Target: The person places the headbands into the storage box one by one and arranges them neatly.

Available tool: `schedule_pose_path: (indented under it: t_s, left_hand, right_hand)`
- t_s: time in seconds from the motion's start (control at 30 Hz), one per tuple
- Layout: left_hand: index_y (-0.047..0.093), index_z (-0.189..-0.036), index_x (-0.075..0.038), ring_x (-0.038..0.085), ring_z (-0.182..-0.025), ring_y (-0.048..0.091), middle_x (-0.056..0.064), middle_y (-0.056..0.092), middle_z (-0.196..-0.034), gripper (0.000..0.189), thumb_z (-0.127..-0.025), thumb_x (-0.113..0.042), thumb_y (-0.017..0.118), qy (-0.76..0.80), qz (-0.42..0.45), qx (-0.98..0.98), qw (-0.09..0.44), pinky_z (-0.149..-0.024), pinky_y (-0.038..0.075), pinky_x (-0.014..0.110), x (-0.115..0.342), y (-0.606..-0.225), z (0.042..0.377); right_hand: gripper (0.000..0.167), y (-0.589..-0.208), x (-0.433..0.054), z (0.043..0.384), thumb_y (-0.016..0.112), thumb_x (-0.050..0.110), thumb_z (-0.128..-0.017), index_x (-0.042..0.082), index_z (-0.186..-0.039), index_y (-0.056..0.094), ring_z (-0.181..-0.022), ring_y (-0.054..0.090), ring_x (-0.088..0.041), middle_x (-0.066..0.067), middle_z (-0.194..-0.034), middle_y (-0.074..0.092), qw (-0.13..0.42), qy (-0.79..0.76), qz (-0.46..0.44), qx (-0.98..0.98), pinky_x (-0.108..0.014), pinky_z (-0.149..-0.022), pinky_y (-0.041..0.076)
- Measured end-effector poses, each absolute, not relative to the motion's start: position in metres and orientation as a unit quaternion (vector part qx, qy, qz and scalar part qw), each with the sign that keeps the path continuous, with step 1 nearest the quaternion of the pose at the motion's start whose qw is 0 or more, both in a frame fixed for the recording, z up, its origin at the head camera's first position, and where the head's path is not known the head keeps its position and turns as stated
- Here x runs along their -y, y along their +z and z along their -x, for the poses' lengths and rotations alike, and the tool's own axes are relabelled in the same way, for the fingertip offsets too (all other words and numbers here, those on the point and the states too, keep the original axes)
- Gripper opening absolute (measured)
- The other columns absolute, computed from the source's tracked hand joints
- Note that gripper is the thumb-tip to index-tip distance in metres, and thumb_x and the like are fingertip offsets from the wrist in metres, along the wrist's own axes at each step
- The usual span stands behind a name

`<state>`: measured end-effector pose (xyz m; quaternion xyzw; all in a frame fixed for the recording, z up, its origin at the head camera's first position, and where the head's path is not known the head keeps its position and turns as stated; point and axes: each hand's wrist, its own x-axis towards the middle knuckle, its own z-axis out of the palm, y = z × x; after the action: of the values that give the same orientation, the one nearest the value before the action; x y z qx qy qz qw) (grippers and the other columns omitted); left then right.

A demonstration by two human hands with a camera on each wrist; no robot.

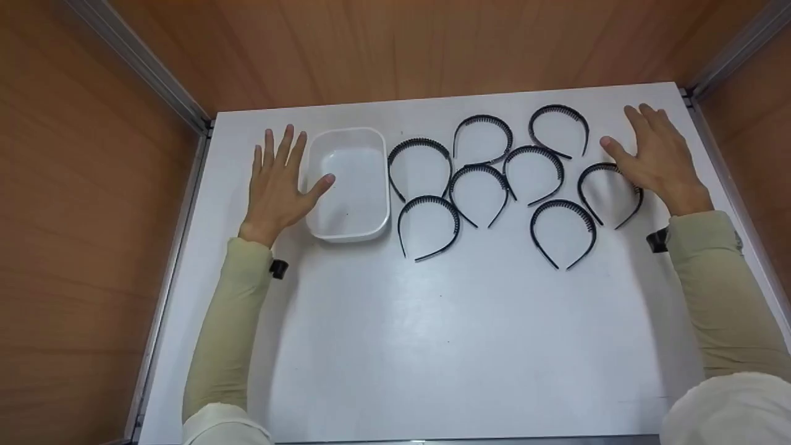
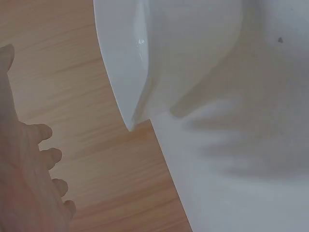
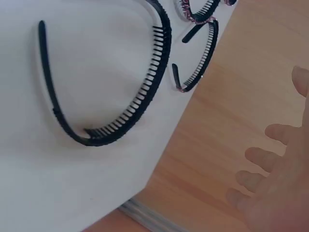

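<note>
My left hand [image 1: 277,183], fingers spread, is by the left side of a white plastic tub [image 1: 349,237], its thumb over the tub's rim. In the left wrist view the hand [image 2: 29,169] holds nothing, and the tub [image 2: 120,63] is beside it. On the right, my right hand [image 1: 662,162] is held with fingers extended above a black toothed headband [image 1: 609,165], partly covering it. The right wrist view shows that hand [image 3: 275,169] with nothing in it and a headband [image 3: 140,104] close by.
Several more black headbands lie between the tub and my right hand, such as one at the front [image 1: 563,203] and one at the back [image 1: 559,107]. Some touch or overlap. The white table [image 1: 445,346] has wooden panels [image 1: 432,49] at its back and sides.
</note>
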<state>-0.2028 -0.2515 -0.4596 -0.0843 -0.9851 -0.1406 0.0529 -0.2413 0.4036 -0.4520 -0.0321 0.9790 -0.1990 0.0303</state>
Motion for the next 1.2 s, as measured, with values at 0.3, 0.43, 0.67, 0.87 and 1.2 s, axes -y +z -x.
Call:
schedule_pose_path:
  t_s: [0.3,0.43,0.67,0.87,1.2]
  left_hand:
    - [0.019,-0.173,-0.017,0.037,-0.168,-0.004,0.005,0.008,-0.181,0.104,-0.097,-0.082,0.047,-0.154,0.096,0.981,0.061,-0.137,-0.006,0.051,0.259,-0.481,0.183]
    - [0.019,-0.173,-0.018,0.037,-0.168,-0.003,0.005,0.009,-0.181,0.104,-0.096,-0.081,0.049,-0.169,0.097,0.979,0.055,-0.137,-0.003,0.051,0.261,-0.489,0.175]
    - [0.018,-0.173,-0.015,0.036,-0.168,-0.001,0.007,0.010,-0.181,0.107,-0.095,-0.080,0.052,-0.168,0.098,0.980,0.050,-0.137,0.001,0.052,0.258,-0.504,0.162]
    - [0.016,-0.173,-0.013,0.032,-0.168,0.001,0.007,0.010,-0.181,0.110,-0.095,-0.078,0.058,-0.178,0.097,0.979,0.031,-0.138,0.002,0.049,0.251,-0.518,0.154]
    - [0.010,-0.172,-0.008,0.027,-0.169,0.003,0.007,0.007,-0.181,0.117,-0.093,-0.079,0.059,-0.200,0.094,0.975,0.015,-0.138,0.005,0.047,0.252,-0.535,0.146]
  right_hand:
    - [0.083,-0.461,-0.423,0.231,0.043,0.056,-0.109,0.004,-0.170,0.020,-0.159,0.018,-0.057,-0.029,-0.175,0.017,0.039,-0.241,-0.007,-0.970,-0.076,-0.125,0.018]
    - [0.082,-0.467,-0.428,0.226,0.043,0.053,-0.110,0.002,-0.170,0.021,-0.159,0.018,-0.056,-0.030,-0.174,0.018,0.038,-0.257,-0.014,-0.966,-0.075,-0.126,0.018]
    - [0.077,-0.481,-0.436,0.218,0.041,0.047,-0.112,0.000,-0.169,0.022,-0.158,0.019,-0.057,-0.034,-0.172,0.020,0.040,-0.287,-0.018,-0.957,-0.076,-0.126,0.019]
    - [0.075,-0.494,-0.442,0.213,0.040,0.044,-0.112,-0.003,-0.168,0.022,-0.154,0.025,-0.060,-0.039,-0.166,0.027,0.044,-0.299,-0.025,-0.953,-0.077,-0.123,0.023]
    - [0.070,-0.516,-0.445,0.209,0.045,0.038,-0.112,-0.009,-0.162,0.032,-0.138,0.044,-0.062,-0.042,-0.152,0.043,0.046,-0.335,-0.033,-0.941,-0.065,-0.107,0.046]
